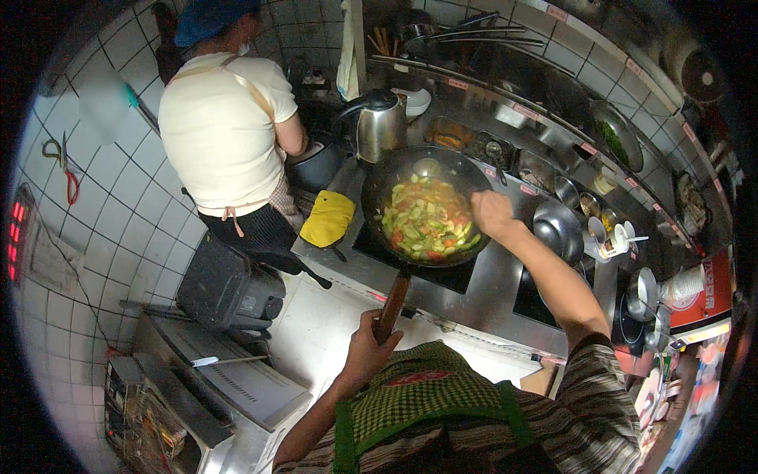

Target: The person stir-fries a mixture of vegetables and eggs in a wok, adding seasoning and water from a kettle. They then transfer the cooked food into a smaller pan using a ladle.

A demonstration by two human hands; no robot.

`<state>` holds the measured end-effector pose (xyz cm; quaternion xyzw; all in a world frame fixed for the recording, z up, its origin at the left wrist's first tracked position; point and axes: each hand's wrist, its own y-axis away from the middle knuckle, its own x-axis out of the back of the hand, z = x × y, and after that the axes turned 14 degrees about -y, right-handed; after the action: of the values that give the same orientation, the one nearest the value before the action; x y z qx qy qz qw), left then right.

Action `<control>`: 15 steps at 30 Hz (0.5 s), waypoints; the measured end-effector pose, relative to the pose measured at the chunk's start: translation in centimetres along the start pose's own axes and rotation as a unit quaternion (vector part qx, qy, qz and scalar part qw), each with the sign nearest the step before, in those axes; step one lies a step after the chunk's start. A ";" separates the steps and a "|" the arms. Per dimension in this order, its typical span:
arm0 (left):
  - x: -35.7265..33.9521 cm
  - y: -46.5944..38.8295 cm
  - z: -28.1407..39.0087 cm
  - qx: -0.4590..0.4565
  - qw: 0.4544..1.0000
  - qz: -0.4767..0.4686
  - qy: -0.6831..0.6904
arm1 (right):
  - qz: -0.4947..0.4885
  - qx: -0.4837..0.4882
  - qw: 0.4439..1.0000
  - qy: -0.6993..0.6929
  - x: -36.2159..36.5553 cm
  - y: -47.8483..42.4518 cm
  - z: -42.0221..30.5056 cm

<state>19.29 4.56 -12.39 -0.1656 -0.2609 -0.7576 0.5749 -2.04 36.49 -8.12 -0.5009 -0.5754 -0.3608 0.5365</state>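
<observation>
A dark wok (370, 201) with a wooden handle (394, 305) sits over a black cooktop (456, 275) set in the steel counter. My left hand (370, 349) is wrapped around that handle. Chopped green vegetable and red tomato-like pieces (429, 219) fill the wok, with some steam above them. My right hand (493, 214) is a fist at the wok's right rim, seemingly around a utensil whose handle is hidden by the fingers. A round ladle bowl (426, 167) shows at the wok's far side; whether it belongs to that utensil I cannot tell.
A co-worker (225, 136) stands at the counter on the left, beside a dark pot (317, 166). A steel kettle (381, 133) is behind the wok, and a yellow cloth (328, 219) lies left of it. Seasoning containers (536, 169) and an empty steel wok (556, 228) are to the right.
</observation>
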 end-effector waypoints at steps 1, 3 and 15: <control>0.1 0.1 0.1 0.004 1.000 0.004 0.000 | -0.031 -0.026 0.998 -0.042 -0.2 0.0 -0.9; 0.2 0.1 0.1 0.003 1.000 0.003 0.001 | -0.094 -0.081 0.985 -0.122 0.2 0.9 -2.8; 0.0 -0.1 0.2 0.032 0.999 -0.016 0.005 | -0.154 -0.130 0.941 -0.271 9.9 10.6 -6.0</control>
<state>19.16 4.70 -12.19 -0.1393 -0.2850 -0.7585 0.5692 10.44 35.20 1.28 -0.5501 -0.7174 -0.3612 0.2285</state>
